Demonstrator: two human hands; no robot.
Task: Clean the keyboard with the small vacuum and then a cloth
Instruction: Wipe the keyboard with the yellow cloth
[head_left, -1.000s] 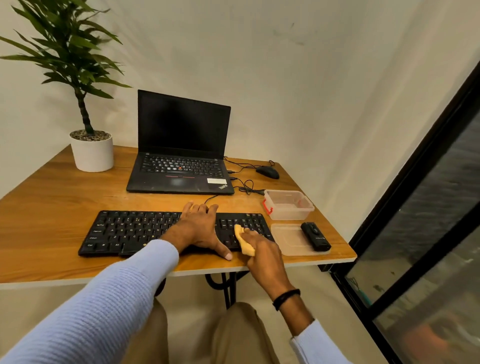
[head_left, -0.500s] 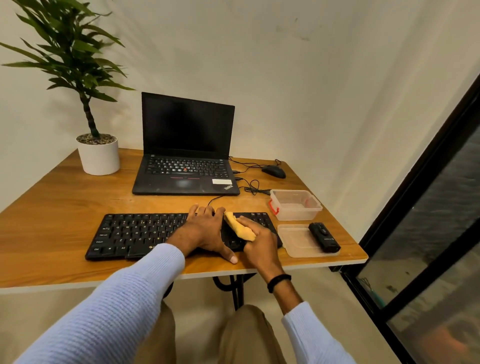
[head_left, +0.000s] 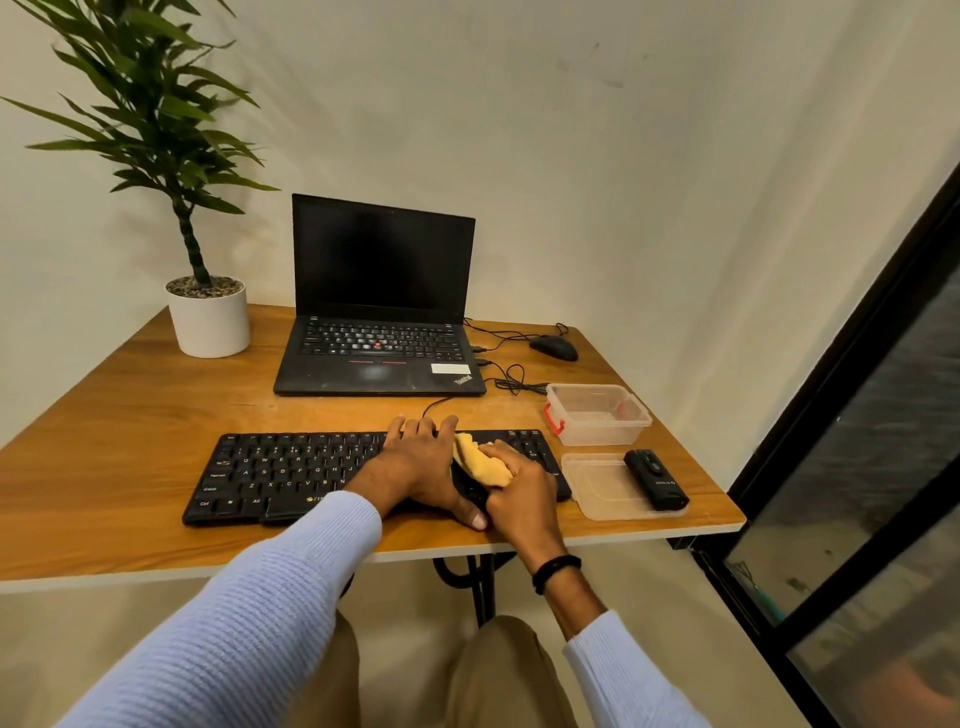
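Observation:
A black keyboard lies along the front of the wooden table. My left hand rests flat on its right half, fingers spread toward the far edge and thumb at the near edge. Just to the right, my right hand grips a bunched yellow cloth and presses it onto the keys near the keyboard's right end. The small black vacuum lies on a clear plastic lid right of the keyboard, untouched.
An open black laptop stands behind the keyboard, with a potted plant at the back left. A black mouse and loose cables lie at the back right. A clear plastic box with red clips stands behind the lid.
My right hand has slid the yellow cloth away from me and leftward over the keys, up beside my left hand. My left hand stays on the keyboard.

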